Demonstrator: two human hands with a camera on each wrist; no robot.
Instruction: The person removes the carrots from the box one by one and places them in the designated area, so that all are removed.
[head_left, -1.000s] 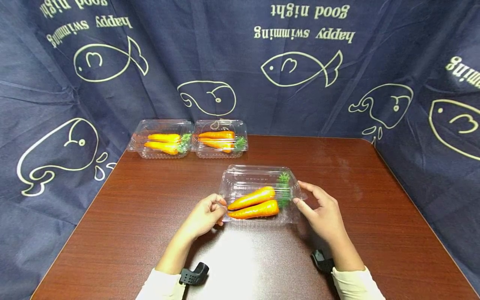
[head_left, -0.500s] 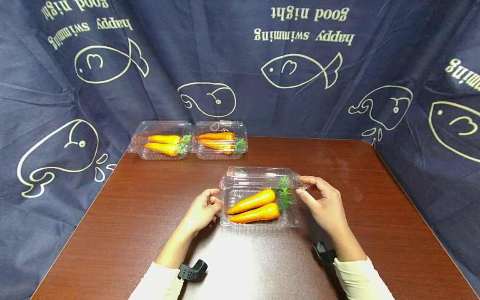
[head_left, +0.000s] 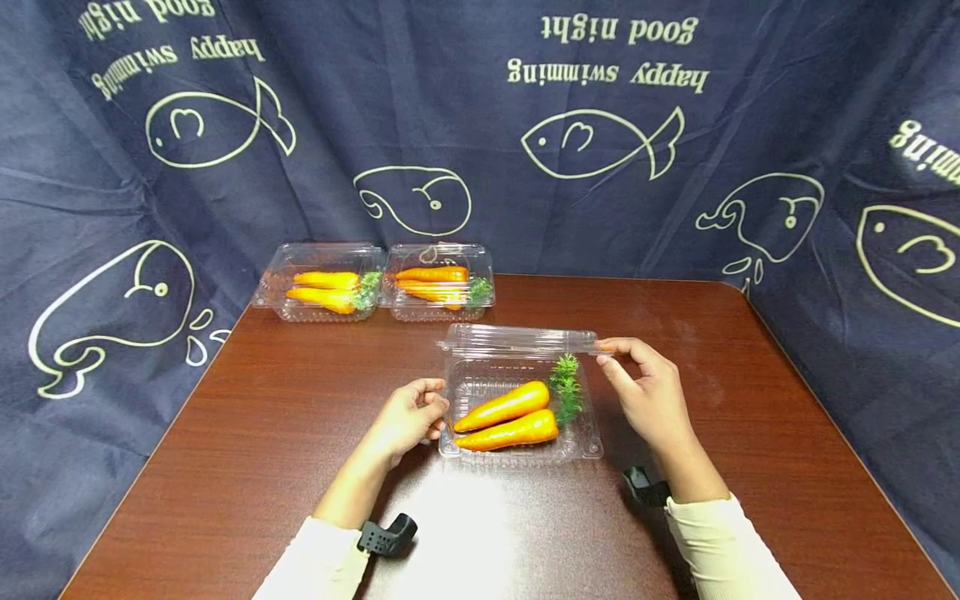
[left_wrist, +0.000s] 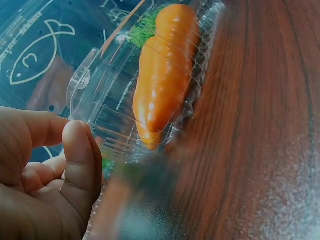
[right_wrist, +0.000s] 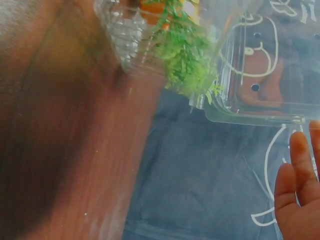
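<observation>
Between the desk's (head_left: 262, 425) edges, the left hand (head_left: 407, 422) is pinching the tray (head_left: 576, 443), the right hand (head_left: 651, 390) the lid (head_left: 517, 340); this hinging step is likely next needing steadiness.

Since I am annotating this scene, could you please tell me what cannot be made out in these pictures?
Head view: glare partly veils the carrots in the right rear box.
Left wrist view: the thumb of the left hand hides its index fingertip, so any grip on the tray is unclear.
Right wrist view: the right edge cuts off part of the right hand; the top edge, most of the front carrots.
</observation>
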